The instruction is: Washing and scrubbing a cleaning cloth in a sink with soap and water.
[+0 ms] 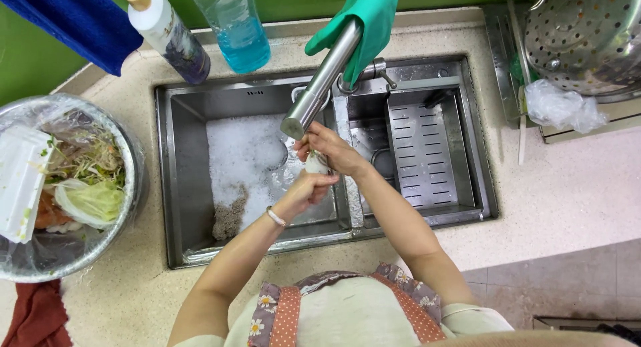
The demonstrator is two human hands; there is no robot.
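A small white object [315,163], too hidden to identify, sits pinched between both hands over the divider of a steel double sink [175,187], just below the spout of a brushed-metal faucet [322,78]. The right hand [332,147] closes its grip over the top of the object; the left hand [306,190], a thin bracelet at the wrist, curls its grip around it from below. Foam [242,160] covers the left basin, with a gray scouring pad [229,215] at its near edge. A slotted tray [420,153] rests in the right basin. A green rubber glove [364,17] hangs over the faucet. On the speckled desk [567,193], a foil-lined bowl of food scraps [63,187] sits at left; a blue bottle [235,23] and a white bottle [167,33] stand at the far edge; a steel colander [587,37] is far right.
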